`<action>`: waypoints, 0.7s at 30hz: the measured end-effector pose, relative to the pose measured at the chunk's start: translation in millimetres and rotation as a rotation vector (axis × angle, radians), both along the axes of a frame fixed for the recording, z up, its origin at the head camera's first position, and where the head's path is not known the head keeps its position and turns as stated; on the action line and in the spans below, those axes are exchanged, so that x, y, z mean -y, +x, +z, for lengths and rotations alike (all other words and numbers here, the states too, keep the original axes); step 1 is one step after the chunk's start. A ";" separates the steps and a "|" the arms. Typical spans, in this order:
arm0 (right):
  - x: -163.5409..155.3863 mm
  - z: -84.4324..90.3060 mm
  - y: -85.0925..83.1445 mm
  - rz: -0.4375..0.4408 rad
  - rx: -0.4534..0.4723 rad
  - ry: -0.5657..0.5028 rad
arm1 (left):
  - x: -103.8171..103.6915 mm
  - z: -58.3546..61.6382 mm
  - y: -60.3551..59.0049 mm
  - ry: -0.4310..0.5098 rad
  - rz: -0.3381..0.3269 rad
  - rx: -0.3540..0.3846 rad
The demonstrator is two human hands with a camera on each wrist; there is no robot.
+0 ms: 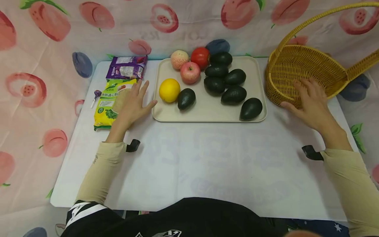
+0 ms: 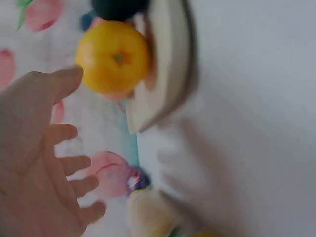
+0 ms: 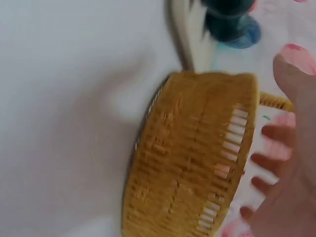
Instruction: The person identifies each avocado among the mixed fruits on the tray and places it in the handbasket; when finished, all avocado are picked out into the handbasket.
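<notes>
Over on the far L, what's L hand [image 1: 131, 104] got?

– Nothing afaict. Fingers spread wide, palm over the yellow bag [image 1: 106, 107], thumb by tray [image 1: 216, 111] edge, short of the orange [image 1: 169, 90].

R hand [image 1: 314, 104]?

– Also wide, fingers a bit bent, no grip. Over near rim of basket [image 1: 272, 87]; R wrist view shows a gap btwn fingers & rim.

Why's basket there?

– Prob so its mouth sits right beside tray, w/ handle [image 1: 362, 65] arching up out of the way.

Tray logic?

– Guess: raised lip stops round stuff rolling. 7 avocados [image 1: 234, 95], mostly R half, one next to orange. Apple [image 1: 190, 72], peach [image 1: 179, 59] & red fruit [image 1: 200, 58] (can't tell type) bunched toward rear.

Off tray?

– Purple packaging [image 1: 125, 68] just behind bag, lollipop [image 1: 96, 94] to its L. Bag's flat, so prob OK w/o a lip.

Surface/room?

– White tbl [image 1: 225, 164], rounded corners, faint lettering, can't read. Hand shadows on it. Fruit-print cloth [image 1: 189, 19] behind & down L side, wrinkled. Person's in black top [image 1: 213, 217], tan sleeves [image 1: 99, 174].
</notes>
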State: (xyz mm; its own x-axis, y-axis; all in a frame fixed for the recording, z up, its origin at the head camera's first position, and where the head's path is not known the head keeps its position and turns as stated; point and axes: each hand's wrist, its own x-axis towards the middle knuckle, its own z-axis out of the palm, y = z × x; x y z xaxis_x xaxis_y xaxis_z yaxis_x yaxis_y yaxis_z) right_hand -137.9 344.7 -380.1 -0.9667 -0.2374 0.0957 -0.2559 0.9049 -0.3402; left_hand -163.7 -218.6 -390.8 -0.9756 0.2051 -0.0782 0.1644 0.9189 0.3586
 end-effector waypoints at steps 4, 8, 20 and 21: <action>22.5 -4.5 12.0 0.177 -0.200 -0.197 | -7.0 -14.0 5.1 0.348 -0.008 -0.018; 50.8 -12.2 22.0 0.263 -0.216 -0.266 | -14.9 -30.4 11.3 0.535 0.045 -0.056; 80.6 -34.5 18.6 0.270 0.052 -0.324 | -41.3 -27.2 22.3 0.727 0.189 -0.009; 80.4 -35.8 18.2 0.268 0.069 -0.323 | -40.8 -29.2 21.8 0.721 0.186 -0.020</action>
